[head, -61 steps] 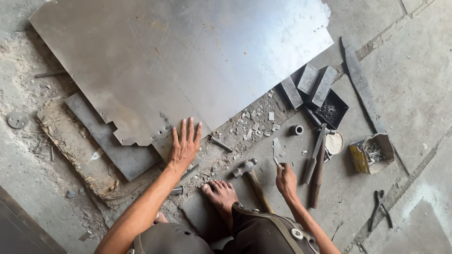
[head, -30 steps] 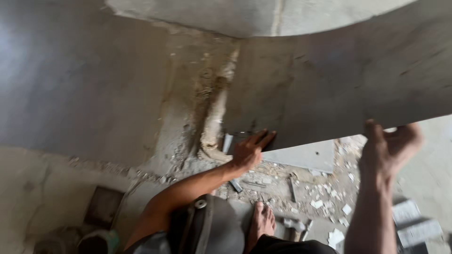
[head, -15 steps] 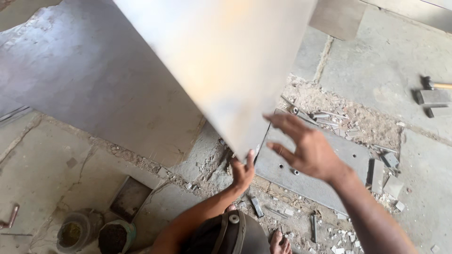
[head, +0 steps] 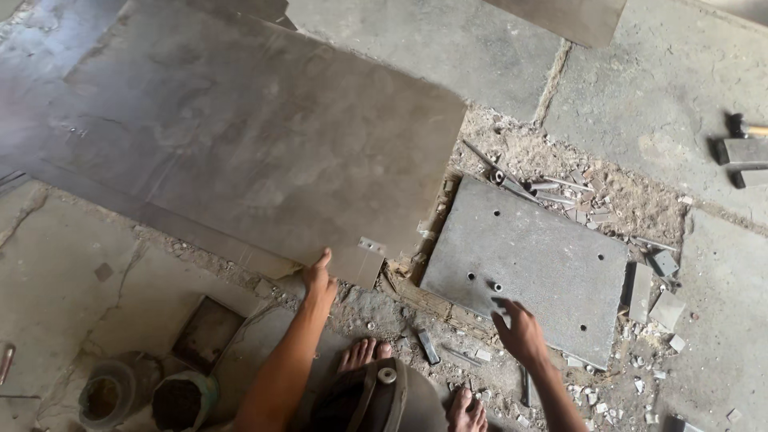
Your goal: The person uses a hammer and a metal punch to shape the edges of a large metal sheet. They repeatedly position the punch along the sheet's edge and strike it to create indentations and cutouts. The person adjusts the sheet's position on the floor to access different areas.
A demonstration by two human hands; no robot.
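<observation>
At the near edge of the big metal sheet (head: 240, 152), my left hand (head: 318, 282) rests with thumb up, gripping nothing. My right hand (head: 518, 330), fingers spread and empty, hovers over the drilled grey plate (head: 544, 256) lying among rubble beside the sheet.

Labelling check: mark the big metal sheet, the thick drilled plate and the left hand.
metal sheet (head: 256, 152), head view, middle of its face.
drilled plate (head: 544, 264), head view, bare top surface.
left hand (head: 318, 282), head view, back of hand.
</observation>
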